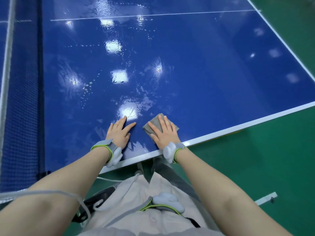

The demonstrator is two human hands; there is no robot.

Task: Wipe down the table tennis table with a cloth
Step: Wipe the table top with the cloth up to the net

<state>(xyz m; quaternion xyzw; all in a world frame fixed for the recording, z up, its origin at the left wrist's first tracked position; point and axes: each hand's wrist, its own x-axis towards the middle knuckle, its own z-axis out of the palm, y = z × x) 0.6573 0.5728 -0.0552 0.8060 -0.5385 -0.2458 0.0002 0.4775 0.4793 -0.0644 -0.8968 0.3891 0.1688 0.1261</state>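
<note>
Wiping under way: right hand (162, 132) flat, fingers straight, pressing grey cloth (154, 124) on blue bench (204, 74) near front edge. Left hand (119, 132) flat, bracing. Next: push cloth outward over streaked area.

The table top (196, 68) is smooth, hard and very shiny, with wet streaks and little drops on it at about 10 o'clock from the hands. The cloth (153, 122) looks soft, fuzzy and dull, not shiny. The net (22, 99), at 9 o'clock, is a rough woven mesh. The floor (272, 159), at 3 o'clock, is flat and matt. The wrist bands (102, 146) look like cloth with smooth plastic pieces.
</note>
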